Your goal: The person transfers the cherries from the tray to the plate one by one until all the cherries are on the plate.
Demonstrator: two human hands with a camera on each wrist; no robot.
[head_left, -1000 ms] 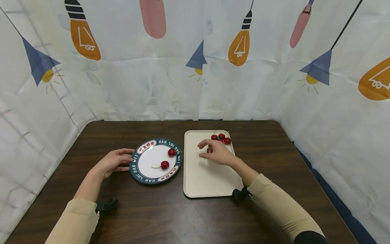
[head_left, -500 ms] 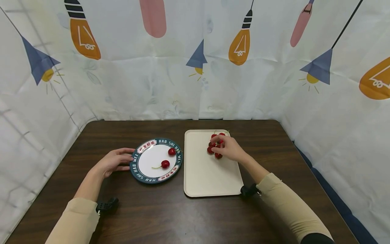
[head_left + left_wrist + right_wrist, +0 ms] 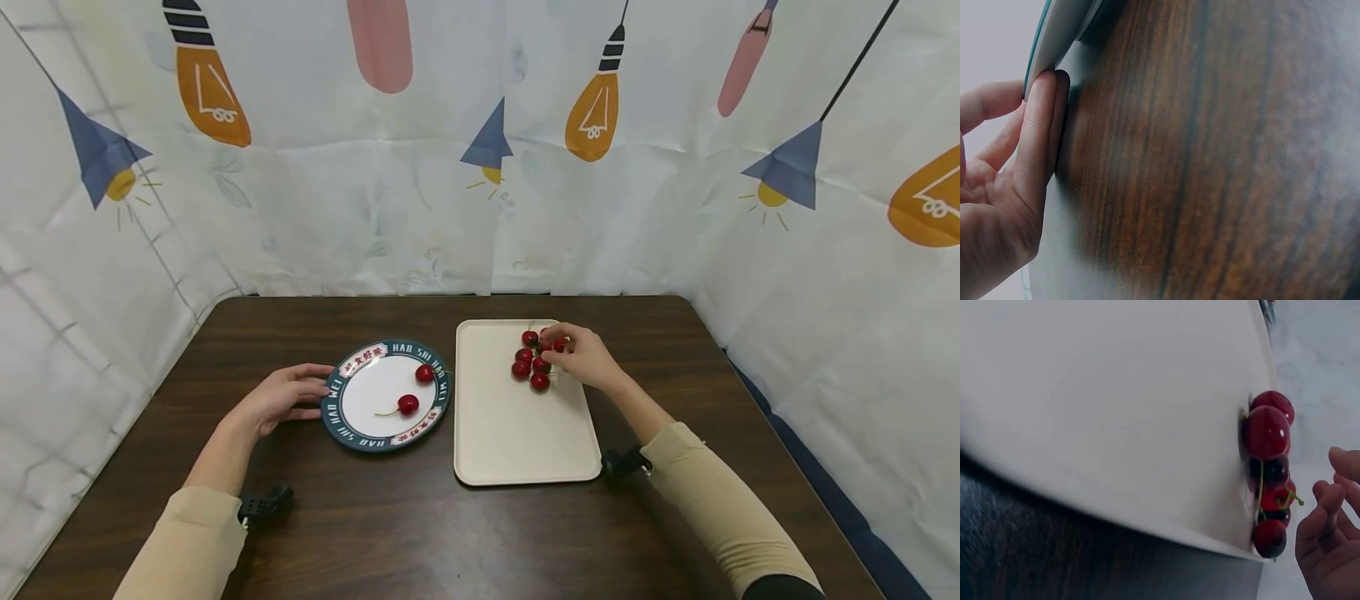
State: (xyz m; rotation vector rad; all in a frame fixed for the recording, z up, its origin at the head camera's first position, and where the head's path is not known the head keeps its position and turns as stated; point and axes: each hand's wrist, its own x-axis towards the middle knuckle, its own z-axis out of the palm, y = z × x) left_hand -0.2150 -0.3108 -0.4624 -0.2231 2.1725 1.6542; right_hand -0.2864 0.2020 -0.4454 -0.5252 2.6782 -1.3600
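in the head view the right hand (image 3: 588,358) sits over the far end of the cream tray (image 3: 517,442), its fingertips down among a small cluster of red cherries (image 3: 534,365) at the tray's far right corner; whether the fingers have closed on one i cannot tell, since the hand hides the cherries nearest it. the left hand (image 3: 279,398) rests flat on the dark bench (image 3: 420,533) with relaxed fingers touching the near-left rim of the plate (image 3: 339,421), which holds two cherries (image 3: 407,405), one with its stem pointing left. judging by this, the step in hand looks like picking a cherry from the cluster, and the next move would call for a light pinch on one fruit or its stem without rolling the others. in the left wrist view the fingers lie straight against the plate's edge, pressing rather than gripping. in the right wrist view the cherries (image 3: 1267,434) stand in a tight row touching each other near the tray's edge, glossy dark red with thin green stems; the curled fingers are just beside them, and here they show nothing held.
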